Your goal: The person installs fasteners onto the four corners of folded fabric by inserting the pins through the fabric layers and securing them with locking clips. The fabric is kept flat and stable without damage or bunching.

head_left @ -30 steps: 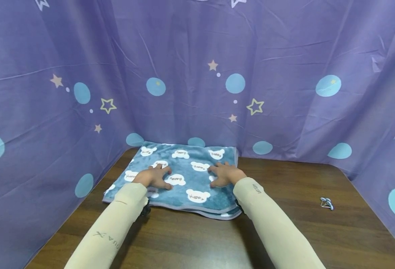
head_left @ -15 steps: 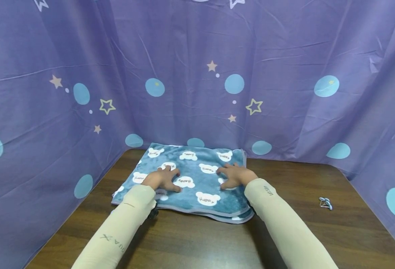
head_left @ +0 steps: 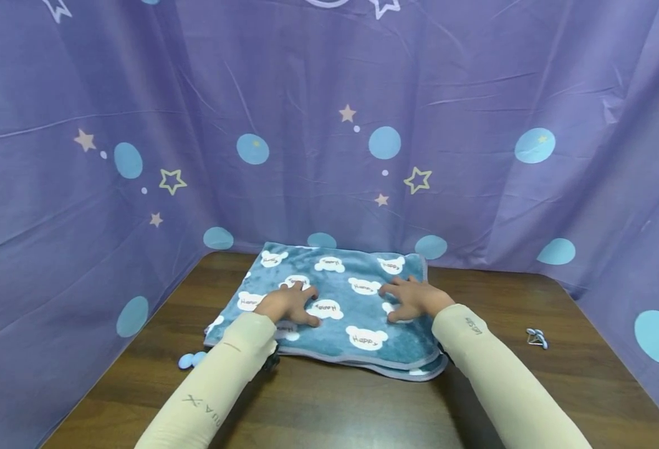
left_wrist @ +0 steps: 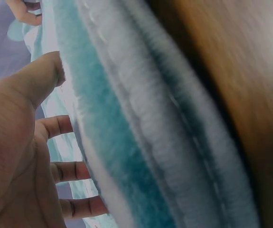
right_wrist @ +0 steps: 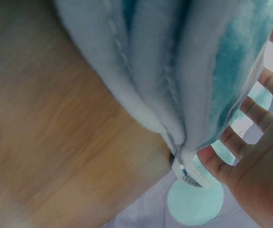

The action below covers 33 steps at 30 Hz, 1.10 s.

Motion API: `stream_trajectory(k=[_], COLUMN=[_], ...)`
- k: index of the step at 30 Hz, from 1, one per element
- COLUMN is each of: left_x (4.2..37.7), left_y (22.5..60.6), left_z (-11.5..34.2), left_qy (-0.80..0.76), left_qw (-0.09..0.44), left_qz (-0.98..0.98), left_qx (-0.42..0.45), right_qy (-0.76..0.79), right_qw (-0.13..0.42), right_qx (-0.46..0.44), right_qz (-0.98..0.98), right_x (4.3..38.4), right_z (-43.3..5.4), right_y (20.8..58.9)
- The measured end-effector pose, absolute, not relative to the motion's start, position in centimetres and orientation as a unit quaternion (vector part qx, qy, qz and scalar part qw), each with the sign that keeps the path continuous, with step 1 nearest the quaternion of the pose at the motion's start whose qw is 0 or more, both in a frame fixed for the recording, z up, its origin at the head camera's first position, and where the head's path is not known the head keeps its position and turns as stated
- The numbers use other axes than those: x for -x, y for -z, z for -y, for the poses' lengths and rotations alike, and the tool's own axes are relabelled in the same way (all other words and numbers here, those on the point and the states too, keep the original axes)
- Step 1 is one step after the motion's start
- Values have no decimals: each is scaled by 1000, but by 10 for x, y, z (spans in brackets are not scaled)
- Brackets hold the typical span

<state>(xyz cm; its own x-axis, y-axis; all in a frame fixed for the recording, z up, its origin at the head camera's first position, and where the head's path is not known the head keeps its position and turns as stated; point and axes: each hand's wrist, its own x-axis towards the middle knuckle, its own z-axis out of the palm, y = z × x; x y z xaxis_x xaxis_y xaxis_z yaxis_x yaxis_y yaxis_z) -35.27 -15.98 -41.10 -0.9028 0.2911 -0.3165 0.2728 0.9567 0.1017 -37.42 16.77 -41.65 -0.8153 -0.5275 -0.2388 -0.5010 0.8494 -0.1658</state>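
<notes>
A teal blanket (head_left: 335,337) with white bear heads and grey edging lies folded in layers on the table. On its left part my left hand (head_left: 292,304) rests with spread fingers, the fingertips touching the cloth. Toward its right edge, my right hand (head_left: 415,299) touches the top layer in the same way, fingers apart. Both wrist views show the stacked grey hems up close. In the left wrist view, the left thumb and fingers (left_wrist: 72,170) meet the plush surface; the right fingers (right_wrist: 233,142) do so in the right wrist view.
Pale blue round pieces (head_left: 186,361) lie beside the left forearm, partly hidden by it. A small blue-and-metal clip (head_left: 537,338) lies on the right of the brown table (head_left: 340,411). A purple curtain (head_left: 318,187) stands behind and at the sides.
Both hands have slid the blanket to the right across the table. The pale blue round pieces at the left have come into view. The clip has stayed where it was.
</notes>
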Motion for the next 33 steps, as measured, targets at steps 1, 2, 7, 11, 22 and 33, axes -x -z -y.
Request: stream_trajectory(k=[1,2,7,11,22,33], left_x=[352,352,349,347,341,337], left_y=[411,411,413,413,410,409], left_z=[156,153,137,125,91,61], left_qy=[-28,-28,-34,-34,-28,-34], left_qw=[165,164,163,159,158,167], left_qz=[-975,-975,-974,-975,-976,-974], left_qx=[-146,-147,-151,-153,-146,-149], right_qy=[48,48,46,43,46,50], right_qw=[139,140,145,146,139,135], right_qx=[270,269,264,259,253,243], right_qz=[-952,-952,-953,-954,-956,-959], right_x=[373,373,369,367,363,358], right_z=[-171,-175,-189,-199,-229,-256], right_y=[416,416,415,414,414,413])
